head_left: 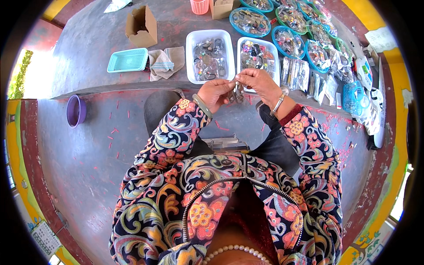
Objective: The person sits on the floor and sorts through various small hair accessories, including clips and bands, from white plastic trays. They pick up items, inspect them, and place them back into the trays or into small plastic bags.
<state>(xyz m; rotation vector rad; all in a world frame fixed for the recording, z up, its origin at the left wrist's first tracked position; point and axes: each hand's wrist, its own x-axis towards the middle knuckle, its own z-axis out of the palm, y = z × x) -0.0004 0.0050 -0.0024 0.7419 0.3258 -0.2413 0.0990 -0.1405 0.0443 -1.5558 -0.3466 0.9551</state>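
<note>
My left hand [215,94] and my right hand [261,86] meet in front of me, thumbs and fingers pinched. Between them they hold a small dangling trinket [239,95] with dark and shiny silvery parts; its exact kind is too small to make out. Just beyond my hands stand two white plastic trays, the left tray [190,57] and the right tray [277,59]. In the left one lies a pile of small trinkets [210,57], many dark or clear. Brighter, multicoloured trinkets [256,54] fill the right one, whose near edge my right hand partly covers.
Left of the trays lie a folded cloth [170,62] and a turquoise basket [128,60], with an open cardboard box [141,27] behind. Several round trays of trinkets [250,22] and plastic packets [294,74] crowd the right. A purple bucket [76,111] stands on the lower floor.
</note>
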